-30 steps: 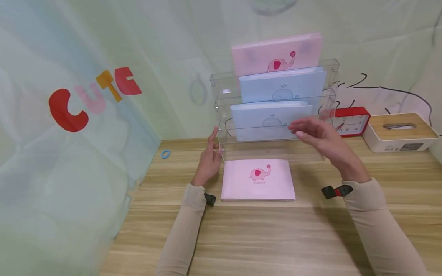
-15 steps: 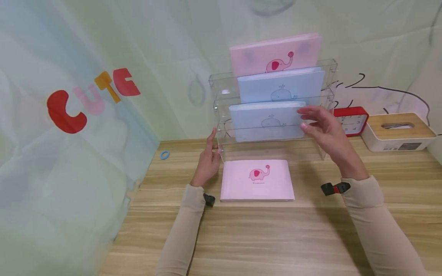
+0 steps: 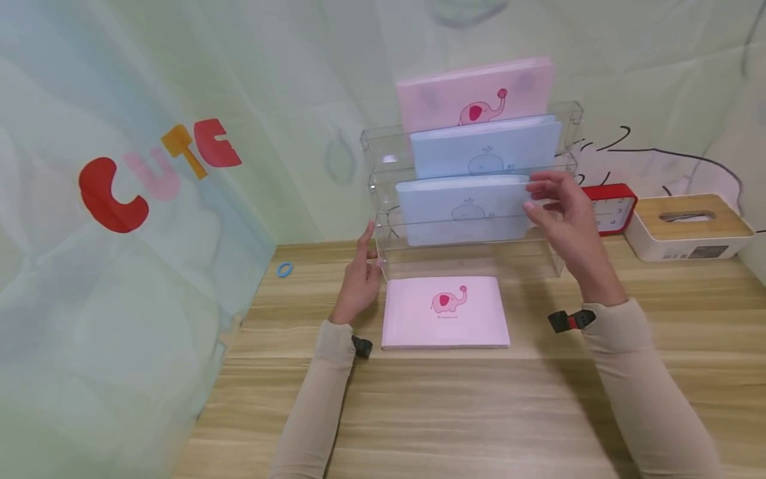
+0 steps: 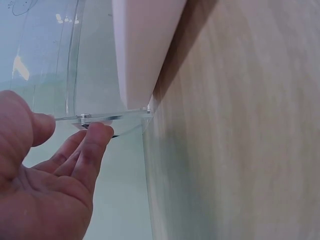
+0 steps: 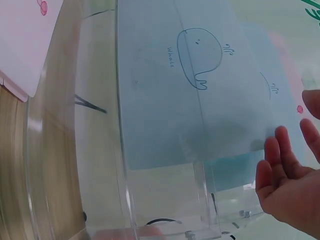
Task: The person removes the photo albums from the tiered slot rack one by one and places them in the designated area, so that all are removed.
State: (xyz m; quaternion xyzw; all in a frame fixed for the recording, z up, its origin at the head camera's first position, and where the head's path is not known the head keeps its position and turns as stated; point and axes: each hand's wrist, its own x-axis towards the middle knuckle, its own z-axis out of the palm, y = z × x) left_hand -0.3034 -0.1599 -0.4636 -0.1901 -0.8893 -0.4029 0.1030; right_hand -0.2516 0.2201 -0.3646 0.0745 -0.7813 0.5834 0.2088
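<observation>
A clear acrylic rack (image 3: 385,156) stands at the back of the table. In its front tier sits a pale blue notebook (image 3: 445,209) with a whale drawing; another blue whale notebook (image 3: 455,146) and a pink elephant notebook (image 3: 439,100) rise behind it. My left hand (image 3: 359,286) holds the rack's left side panel, thumb at the front edge and fingers outside it in the left wrist view. My right hand (image 3: 568,229) has loosely bent fingers at the right edge of the front blue notebook, thumb apart from them, nothing gripped.
A pink elephant notebook (image 3: 445,326) lies flat on the wooden table (image 3: 455,412) before the rack. Right of the rack stand a red clock (image 3: 613,209) and a tissue box (image 3: 688,226). A small blue ring (image 3: 284,269) lies at the left, near the curtain.
My right hand has moved right and slightly up, from over the front blue notebook to its right edge. The left hand and the notebooks look unchanged.
</observation>
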